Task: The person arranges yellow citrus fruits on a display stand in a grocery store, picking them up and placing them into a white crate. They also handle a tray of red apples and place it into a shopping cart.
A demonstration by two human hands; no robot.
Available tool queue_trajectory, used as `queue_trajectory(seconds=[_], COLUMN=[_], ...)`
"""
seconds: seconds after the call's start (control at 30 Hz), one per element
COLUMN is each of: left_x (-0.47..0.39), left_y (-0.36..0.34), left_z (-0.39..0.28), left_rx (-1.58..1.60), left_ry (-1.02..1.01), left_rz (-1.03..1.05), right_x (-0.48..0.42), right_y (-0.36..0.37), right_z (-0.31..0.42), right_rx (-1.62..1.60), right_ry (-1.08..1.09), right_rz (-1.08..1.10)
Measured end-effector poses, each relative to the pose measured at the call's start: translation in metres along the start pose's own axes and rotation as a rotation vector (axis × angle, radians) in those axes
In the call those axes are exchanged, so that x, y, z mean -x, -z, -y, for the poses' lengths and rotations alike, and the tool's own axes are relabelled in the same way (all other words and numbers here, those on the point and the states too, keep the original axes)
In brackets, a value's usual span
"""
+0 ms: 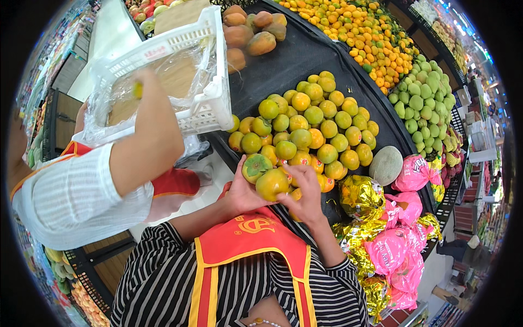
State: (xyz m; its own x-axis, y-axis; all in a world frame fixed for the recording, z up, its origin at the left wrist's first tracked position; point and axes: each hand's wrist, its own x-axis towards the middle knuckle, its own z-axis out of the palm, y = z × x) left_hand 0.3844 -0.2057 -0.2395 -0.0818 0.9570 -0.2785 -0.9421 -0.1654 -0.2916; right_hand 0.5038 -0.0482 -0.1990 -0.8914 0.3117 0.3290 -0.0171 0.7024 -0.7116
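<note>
Two yellow-green persimmons rest in my left hand [245,190]: one persimmon [256,166] shows its leafy calyx, the other persimmon [272,184] lies nearer my body. My right hand [302,194] is beside the nearer fruit, fingers spread and bent, with the fingertips close to it; whether they touch is unclear. Just beyond both hands, a heap of persimmons [314,115], some with small stickers, is stacked on a black mesh-covered display [261,77].
At left, a co-worker's arm [151,135] reaches over a white plastic crate [224,81] lined with clear film, holding a blurred fruit. Papayas [261,43] lie beyond. To the right are a netted melon [386,165], gold-wrapped bundles [361,196], pink bags [392,249] and green fruit [425,96].
</note>
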Motion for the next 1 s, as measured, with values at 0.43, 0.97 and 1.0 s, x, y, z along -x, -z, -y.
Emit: queue_trajectory(seconds=[0.43,0.97,1.0], left_x=[-0.036,-0.112,-0.11], left_y=[-0.001,-0.036,-0.036], left_z=[-0.035,-0.104,-0.106], left_rx=[-0.108,-0.598,-0.646], left_ry=[0.132,-0.141,-0.118], left_rz=[-0.062,-0.324,-0.29], right_x=[-0.086,-0.091,-0.092], right_y=[-0.026,-0.032,-0.035], right_z=[-0.129,-0.182,-0.18], right_rx=[0.474,0.321,0.304], right_ry=[0.168,0.477,0.485], right_rz=[0.373,0.463,0.432])
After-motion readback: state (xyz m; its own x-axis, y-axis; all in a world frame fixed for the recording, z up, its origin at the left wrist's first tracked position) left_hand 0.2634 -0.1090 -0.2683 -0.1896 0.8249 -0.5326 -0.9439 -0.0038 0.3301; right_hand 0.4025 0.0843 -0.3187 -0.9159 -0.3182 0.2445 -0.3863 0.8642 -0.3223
